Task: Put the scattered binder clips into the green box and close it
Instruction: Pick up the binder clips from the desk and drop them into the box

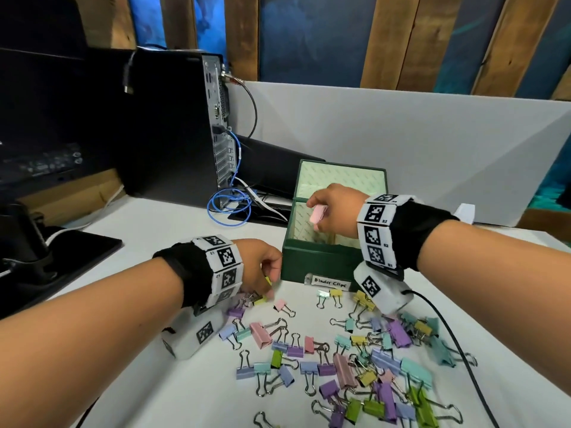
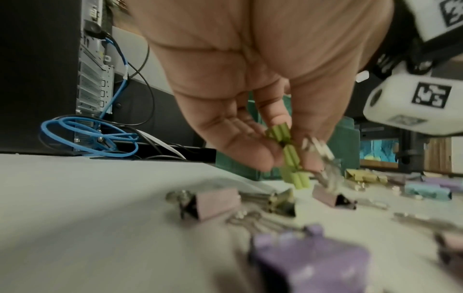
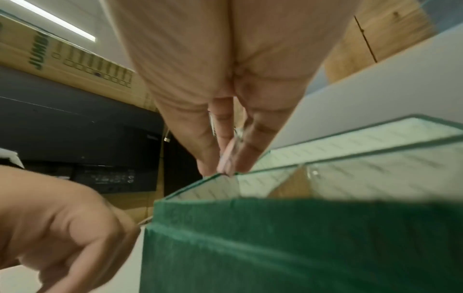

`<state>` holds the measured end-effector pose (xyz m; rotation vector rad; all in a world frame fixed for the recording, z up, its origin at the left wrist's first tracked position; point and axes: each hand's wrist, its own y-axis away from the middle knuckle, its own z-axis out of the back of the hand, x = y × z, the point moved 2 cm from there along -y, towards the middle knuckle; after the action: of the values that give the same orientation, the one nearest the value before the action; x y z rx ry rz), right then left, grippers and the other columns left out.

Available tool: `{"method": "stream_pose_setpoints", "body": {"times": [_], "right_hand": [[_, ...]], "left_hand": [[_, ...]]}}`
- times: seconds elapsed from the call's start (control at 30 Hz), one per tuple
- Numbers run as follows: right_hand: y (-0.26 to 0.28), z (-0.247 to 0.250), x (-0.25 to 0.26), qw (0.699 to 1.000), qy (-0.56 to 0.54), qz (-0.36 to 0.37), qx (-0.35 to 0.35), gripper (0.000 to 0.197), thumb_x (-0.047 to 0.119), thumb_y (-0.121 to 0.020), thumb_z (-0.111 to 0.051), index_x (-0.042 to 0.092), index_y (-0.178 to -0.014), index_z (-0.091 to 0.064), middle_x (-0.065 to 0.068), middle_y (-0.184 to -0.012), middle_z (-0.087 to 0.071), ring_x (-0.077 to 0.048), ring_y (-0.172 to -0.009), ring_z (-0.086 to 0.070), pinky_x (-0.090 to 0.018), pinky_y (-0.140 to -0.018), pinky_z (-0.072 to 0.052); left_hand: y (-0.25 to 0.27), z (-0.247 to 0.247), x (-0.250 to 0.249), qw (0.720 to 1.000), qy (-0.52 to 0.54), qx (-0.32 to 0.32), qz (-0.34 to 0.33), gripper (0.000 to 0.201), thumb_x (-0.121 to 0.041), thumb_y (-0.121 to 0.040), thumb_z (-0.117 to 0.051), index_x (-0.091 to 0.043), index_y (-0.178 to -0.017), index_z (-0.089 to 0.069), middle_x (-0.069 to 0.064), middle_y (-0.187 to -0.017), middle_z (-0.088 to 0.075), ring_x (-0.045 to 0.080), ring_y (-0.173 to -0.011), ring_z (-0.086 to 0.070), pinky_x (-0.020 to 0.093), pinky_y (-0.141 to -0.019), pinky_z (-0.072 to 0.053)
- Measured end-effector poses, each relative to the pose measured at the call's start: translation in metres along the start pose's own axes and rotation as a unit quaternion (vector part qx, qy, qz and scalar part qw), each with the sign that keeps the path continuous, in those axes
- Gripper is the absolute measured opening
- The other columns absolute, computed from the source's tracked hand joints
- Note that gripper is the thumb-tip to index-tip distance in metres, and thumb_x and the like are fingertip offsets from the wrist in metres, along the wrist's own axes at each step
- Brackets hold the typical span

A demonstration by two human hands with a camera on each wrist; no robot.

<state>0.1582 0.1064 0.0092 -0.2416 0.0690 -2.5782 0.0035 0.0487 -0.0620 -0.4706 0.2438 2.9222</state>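
Note:
The green box (image 1: pixel 315 261) stands open on the white table, lid tilted back, a "Binder Clips" label on its front. My right hand (image 1: pixel 332 208) hovers over the box opening and pinches a pink binder clip (image 1: pixel 318 214); the pink binder clip (image 3: pixel 226 158) shows between the fingers in the right wrist view. My left hand (image 1: pixel 262 273) is low at the box's front left corner, gripping yellow-green binder clips (image 2: pixel 288 152) just above the table. Several pastel binder clips (image 1: pixel 355 356) lie scattered in front of the box.
A black computer tower (image 1: pixel 173 128) with a coiled blue cable (image 1: pixel 228 205) stands behind and left of the box. A monitor base (image 1: pixel 55 257) sits at the left. A grey partition (image 1: pixel 401 143) runs along the back. A black cable (image 1: pixel 457 350) crosses the right of the clip pile.

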Motion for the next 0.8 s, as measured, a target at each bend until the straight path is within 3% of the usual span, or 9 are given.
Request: {"method": "stream_pose_setpoints", "body": {"times": [0.13, 0.2, 0.3, 0.47, 0.57, 0.63, 0.7, 0.8], "right_hand": [[0.0, -0.01, -0.005, 0.999, -0.01, 0.008, 0.04, 0.049, 0.009, -0.085, -0.06, 0.023, -0.131, -0.05, -0.003, -0.132, -0.053, -0.021, -0.115, -0.056, -0.029, -0.09, -0.046], [0.01, -0.006, -0.004, 0.998, -0.024, 0.038, 0.036, 0.042, 0.01, -0.086, -0.058, 0.026, -0.124, -0.054, 0.001, -0.128, -0.054, -0.017, -0.111, -0.058, -0.028, -0.088, -0.048], [0.036, -0.004, 0.003, 0.99, 0.002, 0.101, 0.094, 0.026, 0.017, -0.086, -0.059, 0.029, -0.109, -0.061, 0.007, -0.114, -0.059, -0.013, -0.103, -0.058, -0.029, -0.089, -0.049], [0.077, -0.013, 0.015, 0.962, 0.066, 0.19, 0.185, 0.015, 0.022, -0.085, -0.059, 0.028, -0.098, -0.063, 0.007, -0.108, -0.056, -0.008, -0.094, -0.053, -0.028, -0.087, -0.046], [0.091, -0.022, 0.012, 0.944, 0.032, 0.173, 0.278, 0.017, 0.022, -0.083, -0.063, 0.024, -0.1, -0.066, 0.004, -0.1, -0.063, -0.006, -0.08, -0.055, -0.025, -0.078, -0.047], [0.097, -0.031, 0.008, 0.932, 0.036, 0.154, 0.326, 0.021, 0.025, -0.081, -0.067, 0.027, -0.101, -0.066, 0.003, -0.096, -0.067, -0.011, -0.082, -0.06, -0.025, -0.075, -0.048], [0.101, -0.037, 0.004, 0.929, 0.035, 0.143, 0.34, 0.025, 0.026, -0.079, -0.069, 0.028, -0.104, -0.065, 0.003, -0.097, -0.067, -0.013, -0.084, -0.061, -0.026, -0.074, -0.049], [0.104, -0.042, 0.001, 0.928, 0.027, 0.14, 0.344, 0.032, 0.026, -0.08, -0.07, 0.028, -0.11, -0.062, 0.002, -0.103, -0.064, -0.009, -0.079, -0.054, -0.022, -0.07, -0.045]], "left_hand": [[0.007, 0.017, 0.006, 0.996, 0.067, -0.05, 0.006, 0.024, -0.017, -0.071, -0.075, -0.03, -0.068, -0.056, -0.012, -0.073, -0.054, 0.004, -0.057, -0.05, 0.016, -0.062, -0.042], [0.01, 0.024, 0.007, 0.989, 0.132, -0.066, 0.0, 0.023, -0.015, -0.072, -0.075, -0.029, -0.069, -0.057, -0.01, -0.073, -0.056, 0.008, -0.055, -0.053, 0.017, -0.061, -0.044], [0.008, 0.033, 0.001, 0.977, 0.194, -0.09, -0.026, 0.023, -0.008, -0.076, -0.071, -0.026, -0.07, -0.058, -0.006, -0.073, -0.06, 0.011, -0.055, -0.057, 0.018, -0.06, -0.047], [-0.008, 0.049, -0.032, 0.947, 0.235, -0.204, -0.074, 0.022, -0.003, -0.077, -0.067, -0.022, -0.07, -0.058, 0.001, -0.072, -0.062, 0.011, -0.062, -0.058, 0.016, -0.064, -0.05], [-0.02, 0.055, -0.05, 0.939, 0.232, -0.238, -0.082, 0.018, -0.009, -0.078, -0.068, -0.023, -0.072, -0.059, -0.002, -0.074, -0.061, 0.014, -0.069, -0.058, 0.022, -0.069, -0.052], [-0.024, 0.053, -0.057, 0.947, 0.206, -0.234, -0.077, 0.008, -0.015, -0.079, -0.069, -0.02, -0.081, -0.064, -0.01, -0.076, -0.059, 0.012, -0.073, -0.059, 0.024, -0.072, -0.052], [-0.024, 0.047, -0.059, 0.957, 0.175, -0.221, -0.069, 0.012, -0.021, -0.08, -0.069, -0.019, -0.091, -0.066, -0.011, -0.084, -0.059, 0.01, -0.081, -0.061, 0.02, -0.072, -0.05], [-0.012, 0.043, -0.053, 0.967, 0.132, -0.206, -0.068, 0.016, -0.024, -0.08, -0.068, -0.021, -0.096, -0.065, -0.007, -0.098, -0.06, 0.01, -0.092, -0.062, 0.027, -0.083, -0.051]]}}
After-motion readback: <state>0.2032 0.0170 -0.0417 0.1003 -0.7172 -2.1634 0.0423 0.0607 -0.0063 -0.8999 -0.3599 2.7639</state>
